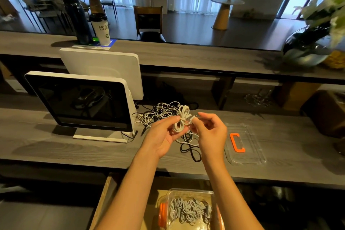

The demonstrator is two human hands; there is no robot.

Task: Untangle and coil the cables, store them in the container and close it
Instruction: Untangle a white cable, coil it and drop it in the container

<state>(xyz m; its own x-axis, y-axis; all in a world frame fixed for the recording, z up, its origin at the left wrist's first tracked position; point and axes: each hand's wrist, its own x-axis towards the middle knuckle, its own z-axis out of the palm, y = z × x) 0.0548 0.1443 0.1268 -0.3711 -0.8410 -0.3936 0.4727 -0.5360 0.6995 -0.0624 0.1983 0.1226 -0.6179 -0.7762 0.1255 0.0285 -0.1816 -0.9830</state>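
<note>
Above desk (74,147) | left hand (162,138) grips white coil (182,120) | right hand (211,132) pinches its end (plug blurred)

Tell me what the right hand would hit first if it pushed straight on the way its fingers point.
The right hand points left at the white coiled cable it already pinches; just beyond is the left hand. Depth is hard to judge.

A white point-of-sale terminal (80,102) is standing on the grey wooden counter (56,147), its dark screen tilting back. On the upper ledge, a dark flask (76,18) and a paper coffee cup (100,29) are sitting side by side, while a round glass vase (306,46) is holding foliage at the right end.
</note>
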